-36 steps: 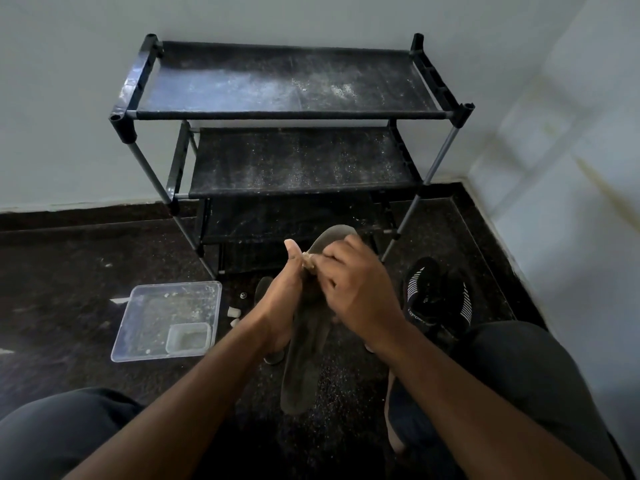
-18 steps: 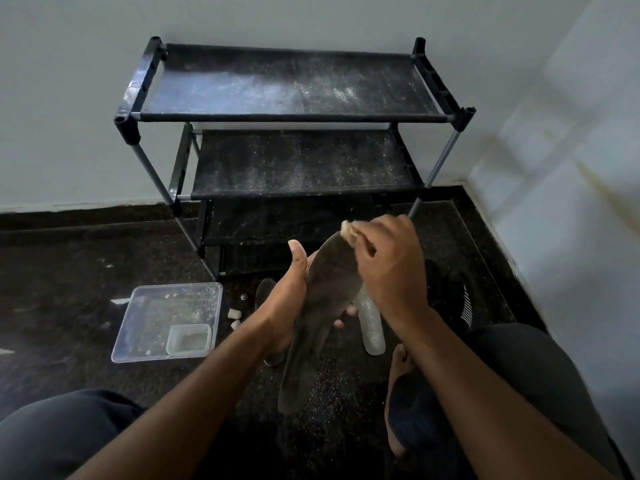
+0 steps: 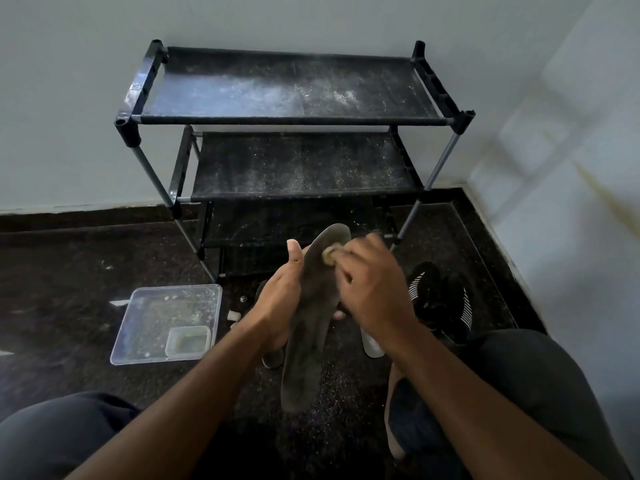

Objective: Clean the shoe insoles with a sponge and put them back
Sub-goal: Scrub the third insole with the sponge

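Observation:
A long grey insole (image 3: 308,327) stands tilted in front of me, toe end up. My left hand (image 3: 280,296) grips its left edge near the middle, thumb raised. My right hand (image 3: 370,289) pinches a small pale sponge (image 3: 329,253) and presses it on the insole's upper part. A second, lighter insole (image 3: 372,342) lies on the floor behind my right wrist, mostly hidden. A pair of black shoes with white stripes (image 3: 440,299) sits on the floor to the right.
A dusty black shoe rack (image 3: 298,119) stands against the wall ahead. A clear plastic tray (image 3: 152,317) with a small tub (image 3: 188,342) inside lies on the dark floor at left. Small white bits (image 3: 233,316) lie beside it. My knees frame the bottom.
My right hand with the sponge went from the insole's middle up to its toe end, and now has come back down a little. The left hand keeps its hold.

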